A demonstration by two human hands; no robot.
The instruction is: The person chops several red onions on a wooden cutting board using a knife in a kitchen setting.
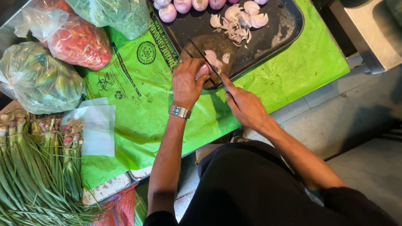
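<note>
Left hand (187, 81) clamps peeled shallot (208, 66) on round wooden board (201, 46), fingers curled over it. Right hand (244, 105) closed round knife (206, 62) handle, near board's lower edge. Blade long axis runs up-left across shallot, just right of left fingertips. Sliced pieces (238, 23) beyond board on black tray (289, 25).

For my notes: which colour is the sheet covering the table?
Bright green sheet with dark printed marks, seen best in the head view.
</note>
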